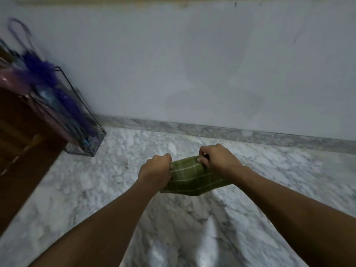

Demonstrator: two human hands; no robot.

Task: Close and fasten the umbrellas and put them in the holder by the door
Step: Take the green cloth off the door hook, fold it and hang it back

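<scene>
A pale wall [192, 64] fills the upper half of the view, and below it a white-and-grey marble floor [86, 189] runs from about 9 o'clock round to 3 o'clock, with a matching stone skirting [250, 133] along the join. At 9 o'clock a dark wooden door [17, 151] takes the left edge. Just beside it, at about 10 o'clock, a black wire-frame holder [81, 120] stands on the floor against the wall, leaning in this wide-angle view; it holds a purple umbrella [44, 74] with a curved handle and a pink umbrella [11, 81], both blurred. Two bare forearms reach in from 7 and 5 o'clock toward the middle. Between them, a little below centre and well apart from the holder, is a green umbrella [192, 178] with thin pale check lines, folded down to a short bundle of cloth. Its long axis lies roughly from 8 o'clock to 2 o'clock, the far end at the right hand (which end carries the handle I cannot tell). The left hand [156, 172] is clenched round the near-left end of the cloth, knuckles up. The right hand [215, 158] pinches the far-right end, thumb and fingertips [200, 160] pressed into the fabric, with something small and dark showing just behind the fingers.
</scene>
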